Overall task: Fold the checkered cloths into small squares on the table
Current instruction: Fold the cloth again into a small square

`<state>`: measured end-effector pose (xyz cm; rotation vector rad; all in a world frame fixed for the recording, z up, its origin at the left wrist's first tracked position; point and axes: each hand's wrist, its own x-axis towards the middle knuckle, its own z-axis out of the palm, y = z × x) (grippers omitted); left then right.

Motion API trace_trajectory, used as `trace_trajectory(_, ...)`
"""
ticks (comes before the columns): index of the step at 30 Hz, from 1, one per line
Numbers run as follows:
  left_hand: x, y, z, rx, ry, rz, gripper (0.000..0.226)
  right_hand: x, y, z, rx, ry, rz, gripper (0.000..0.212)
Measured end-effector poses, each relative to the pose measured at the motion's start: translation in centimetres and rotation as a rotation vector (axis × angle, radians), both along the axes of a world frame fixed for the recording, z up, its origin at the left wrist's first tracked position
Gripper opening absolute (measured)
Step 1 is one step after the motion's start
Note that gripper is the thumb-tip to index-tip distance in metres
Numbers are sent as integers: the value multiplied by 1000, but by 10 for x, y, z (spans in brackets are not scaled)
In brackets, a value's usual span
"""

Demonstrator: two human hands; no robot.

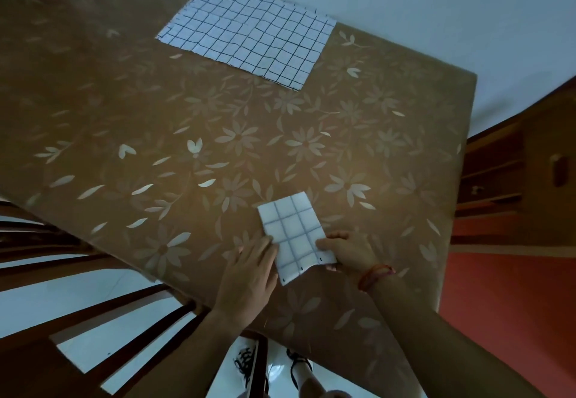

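Note:
A small folded checkered cloth (293, 235) lies near the front edge of the table (187, 135), which wears a brown floral cover. My left hand (249, 276) lies flat with straight fingers against the cloth's left edge. My right hand (349, 252) pinches the cloth's near right corner, and that corner is slightly lifted. A second, larger checkered cloth (249, 32) lies spread flat at the far side of the table, away from both hands.
A wooden chair back (93, 329) stands at the lower left, close to the table's front edge. A wooden cabinet (511, 173) is beyond the table's right edge. Shoes (249, 363) are on the floor below.

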<state>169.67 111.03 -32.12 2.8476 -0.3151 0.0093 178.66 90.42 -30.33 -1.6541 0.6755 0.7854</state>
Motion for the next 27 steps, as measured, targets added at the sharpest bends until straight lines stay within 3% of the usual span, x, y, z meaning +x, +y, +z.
trace_trajectory(4, -5, -1, -3, -2, -43, -21, 55, -15, 2, 1, 55, 79, -23, 6)
trace_trajectory(9, -10, 3, -15, -37, -135, -54, 25, -26, -3, 8, 24, 57, 38, 9)
trace_trajectory(11, -10, 4, -15, -54, -121, -52, 24, -29, -5, 6, -14, 33, 76, 11)
trace_trajectory(15, -11, 5, -12, -102, -108, -38, 26, -34, -7, 7, -67, -97, 126, 27)
trace_trajectory(22, -17, 8, -16, -206, -115, 33, 24, -38, -15, 17, -63, -142, 416, 60)
trace_trajectory(24, -17, 8, -16, -225, -121, 58, 25, -39, -17, 14, -134, -206, 509, 57)
trace_trajectory(27, -16, 8, -16, -249, -119, 77, 23, -38, -20, 9, -302, -375, 667, 35)
